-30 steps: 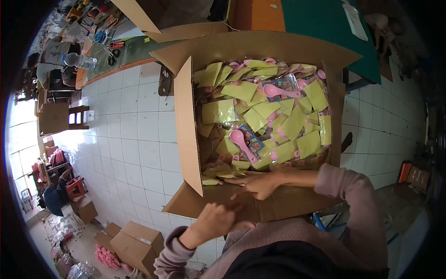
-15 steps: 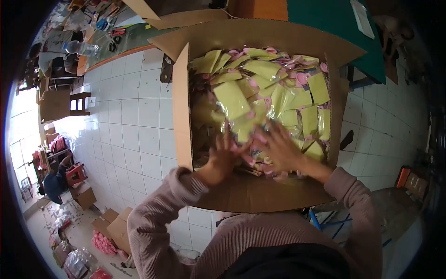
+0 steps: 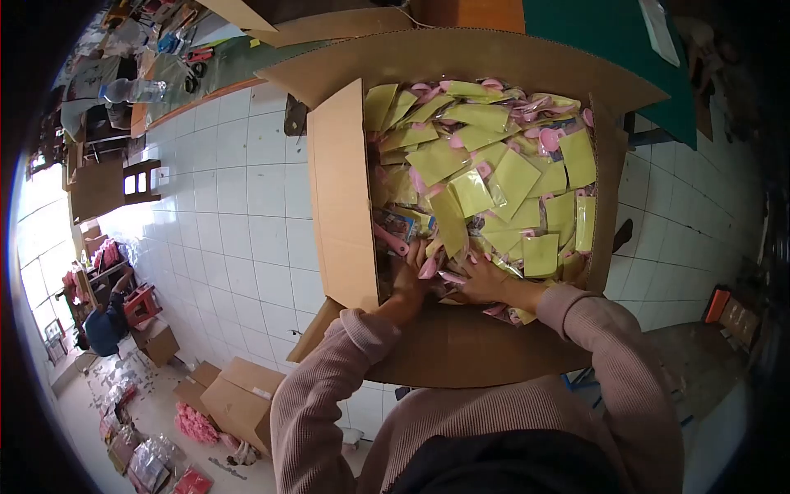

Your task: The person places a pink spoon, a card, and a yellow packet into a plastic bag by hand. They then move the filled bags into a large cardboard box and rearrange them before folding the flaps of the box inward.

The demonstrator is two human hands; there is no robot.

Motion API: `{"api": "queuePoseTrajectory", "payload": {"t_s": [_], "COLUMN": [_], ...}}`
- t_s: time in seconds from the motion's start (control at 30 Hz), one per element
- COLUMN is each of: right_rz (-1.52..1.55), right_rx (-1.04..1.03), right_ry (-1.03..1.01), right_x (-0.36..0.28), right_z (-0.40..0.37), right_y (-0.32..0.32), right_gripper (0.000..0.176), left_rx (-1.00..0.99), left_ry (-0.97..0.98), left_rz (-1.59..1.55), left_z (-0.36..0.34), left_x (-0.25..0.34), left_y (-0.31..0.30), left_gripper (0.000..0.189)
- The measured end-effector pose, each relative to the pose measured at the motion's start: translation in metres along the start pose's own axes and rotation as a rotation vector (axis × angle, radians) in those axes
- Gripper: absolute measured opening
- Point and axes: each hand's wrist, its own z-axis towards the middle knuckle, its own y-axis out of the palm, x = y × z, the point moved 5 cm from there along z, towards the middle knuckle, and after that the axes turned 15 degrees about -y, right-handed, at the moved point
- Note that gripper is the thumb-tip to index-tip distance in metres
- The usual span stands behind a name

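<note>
A large open cardboard box (image 3: 341,193) stands in front of me, filled with clear plastic packets (image 3: 517,183) that hold yellow cards and pink plastic pieces, some of them spoon-shaped. At the near side of the pile, my left hand (image 3: 407,278) reaches in by the left wall, its fingers curled among the packets. A pink handle-like piece (image 3: 391,240) lies just beside it. Close by on the right, my right hand (image 3: 487,281) has its fingers bent around packets at the near edge. Both sets of fingertips are partly buried.
A green table (image 3: 605,58) adjoins the far right of the box. At the upper left, a workbench (image 3: 222,78) carries scissors and a plastic bottle (image 3: 132,90). Closed cartons (image 3: 243,399) and pink bundles sit on the tiled floor at lower left. Another person (image 3: 105,328) is farther off.
My hands have gone from spread over the packets to sunk among them at the near side. Several packets in the middle have shifted. The view has moved slightly.
</note>
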Motion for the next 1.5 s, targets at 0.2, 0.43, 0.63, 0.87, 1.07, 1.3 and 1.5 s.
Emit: {"api": "queuePoseTrajectory", "payload": {"t_s": [0.2, 0.43, 0.63, 0.87, 1.07, 1.3, 1.5], "right_rz": [0.297, 0.464, -0.141, 0.012, -0.106, 0.126, 0.012], "right_rx": [0.029, -0.034, -0.103, -0.073, 0.085, 0.133, 0.635], "right_ry": [-0.079, 0.023, 0.089, 0.136, 0.154, 0.152, 0.209], "right_x": [0.004, 0.020, -0.008, -0.008, 0.007, 0.011, 0.096], "right_z": [0.000, -0.083, -0.069, -0.067, -0.045, -0.044, -0.040], "right_y": [-0.068, -0.172, -0.085, -0.087, -0.052, -0.103, -0.244], "right_gripper": [0.054, 0.056, 0.069, 0.068, 0.060, 0.048, 0.038], "left_rx": [0.480, -0.079, 0.427, 0.413, 0.624, 0.698, 0.087], "left_ry": [-0.216, -0.098, -0.283, 0.014, -0.144, -0.055, -0.148], "left_rz": [-0.441, -0.709, -0.341, -0.664, -0.635, -0.862, -1.228], "left_z": [-0.032, -0.063, -0.066, -0.030, 0.019, 0.005, 0.008], "left_x": [-0.029, -0.066, -0.057, -0.024, -0.005, -0.019, -0.184], "left_y": [-0.014, -0.038, -0.082, -0.061, -0.040, -0.049, -0.126], "left_gripper": [0.036, 0.035, 0.079, 0.083, 0.077, 0.041, 0.035]}}
